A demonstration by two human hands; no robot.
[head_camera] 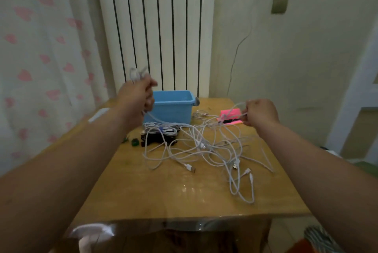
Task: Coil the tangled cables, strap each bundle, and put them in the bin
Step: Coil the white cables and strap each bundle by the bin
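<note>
A tangle of white cables [206,148] sprawls over the middle of the wooden table [155,195], several plug ends lying loose toward the front right. My left hand [137,97] is raised in front of the blue bin [173,107] and grips a few white cable loops that stick up above its fingers. My right hand [259,112] is lifted at the right and pinches a strand of white cable that runs down into the tangle. A strapped grey-white bundle [161,131] lies just before the bin on top of a black bundle [157,140].
A pink pad [230,114] with a dark pen lies right of the bin. A small green item [135,142] sits left of the black bundle. A white radiator [155,27] stands behind the table, a curtain [41,58] hangs at the left.
</note>
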